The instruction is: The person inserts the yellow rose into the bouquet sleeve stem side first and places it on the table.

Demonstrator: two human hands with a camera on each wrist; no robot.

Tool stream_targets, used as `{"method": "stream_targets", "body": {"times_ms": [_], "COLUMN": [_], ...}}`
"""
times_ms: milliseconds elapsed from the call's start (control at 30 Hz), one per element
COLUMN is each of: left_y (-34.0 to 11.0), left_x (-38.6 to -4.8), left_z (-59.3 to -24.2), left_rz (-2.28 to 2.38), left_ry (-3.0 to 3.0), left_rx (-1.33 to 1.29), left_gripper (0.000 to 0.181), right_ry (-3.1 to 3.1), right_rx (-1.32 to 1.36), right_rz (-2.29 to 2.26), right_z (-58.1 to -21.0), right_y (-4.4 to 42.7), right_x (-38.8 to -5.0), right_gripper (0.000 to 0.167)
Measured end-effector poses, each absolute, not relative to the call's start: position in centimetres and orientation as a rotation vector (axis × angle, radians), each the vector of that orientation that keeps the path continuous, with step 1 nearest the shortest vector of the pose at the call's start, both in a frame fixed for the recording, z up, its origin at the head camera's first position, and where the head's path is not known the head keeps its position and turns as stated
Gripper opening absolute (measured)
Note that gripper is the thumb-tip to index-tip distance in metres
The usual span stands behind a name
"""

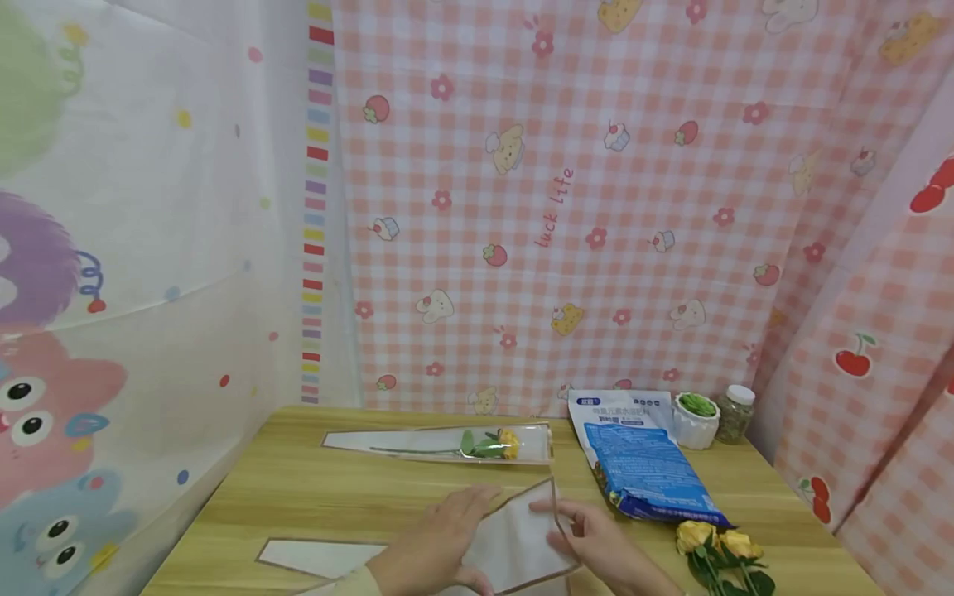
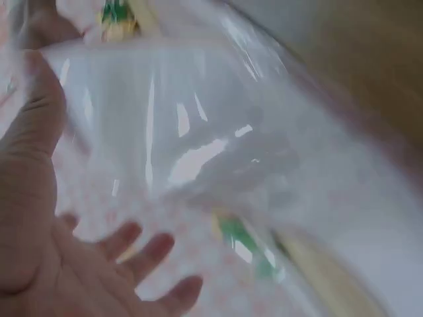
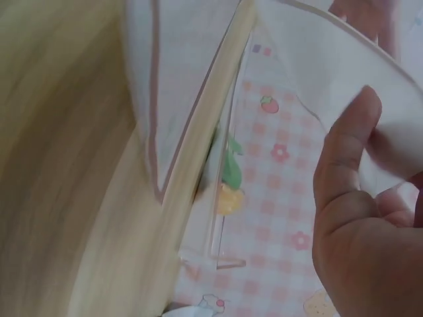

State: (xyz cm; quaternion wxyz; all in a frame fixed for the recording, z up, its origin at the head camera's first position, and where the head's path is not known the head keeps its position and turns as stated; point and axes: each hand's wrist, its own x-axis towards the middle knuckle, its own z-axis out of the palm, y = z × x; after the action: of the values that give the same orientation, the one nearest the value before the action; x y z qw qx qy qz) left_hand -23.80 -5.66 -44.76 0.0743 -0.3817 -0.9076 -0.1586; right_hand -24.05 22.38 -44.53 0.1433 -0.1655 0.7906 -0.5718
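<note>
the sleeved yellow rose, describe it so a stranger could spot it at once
On the wooden table, look toward the far side, left of the blue-and-white bag. There a long, tapered sleeve with a brownish border lies flat, wide end toward the bag. Inside it is the yellow rose, set apart because the other yellow roses lie unwrapped at the near right.

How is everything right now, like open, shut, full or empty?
Held sleeve, lifted, no flower visible inside
Left hand, open, fingers spread
Right hand, pinching held sleeve
Far sleeve, yellow rose inside
Loose roses, lying unwrapped
Jar, lid on
Potted plant, upright
Blue packet, lying down, seal unclear
</note>
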Motion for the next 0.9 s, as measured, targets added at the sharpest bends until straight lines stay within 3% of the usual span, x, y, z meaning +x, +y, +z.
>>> {"method": "stream_targets", "body": {"times_ms": [100,200,467,767,900], "left_y": [-3.5,-2.4,-1.3,-0.8,-1.1], "left_x": [-23.8,-23.8,-23.7,-23.9,-24.3], "left_z": [-45.7,-46.2,-46.7,-47.1,-47.0], "left_rz": [-0.463,-0.479,-0.711,-0.556,-0.464], "left_ry": [-2.651,-2.659,-2.672,-2.657,-2.624], "left_rx": [-1.133,-1.084,-1.04,-1.005,-1.039], "left_gripper": [0.13,0.139,0.144,0.127,0.116], "right_ry": [2.185,2.061,1.825,2.103,2.35], "right_rx": [-0.478,-0.526,-0.518,-0.373,-0.446], "right_rz": [-1.732,-1.813,-1.978,-1.841,-1.623], "right_z": [-44.5,-44.4,-44.6,-44.5,-44.4], "right_y": [22.3,22.3,22.7,22.5,22.5], "right_x": [-23.8,-23.7,-23.6,-23.9,-24.0], "right_gripper": [0.037,0.036,0.033,0.033,0.032]}}
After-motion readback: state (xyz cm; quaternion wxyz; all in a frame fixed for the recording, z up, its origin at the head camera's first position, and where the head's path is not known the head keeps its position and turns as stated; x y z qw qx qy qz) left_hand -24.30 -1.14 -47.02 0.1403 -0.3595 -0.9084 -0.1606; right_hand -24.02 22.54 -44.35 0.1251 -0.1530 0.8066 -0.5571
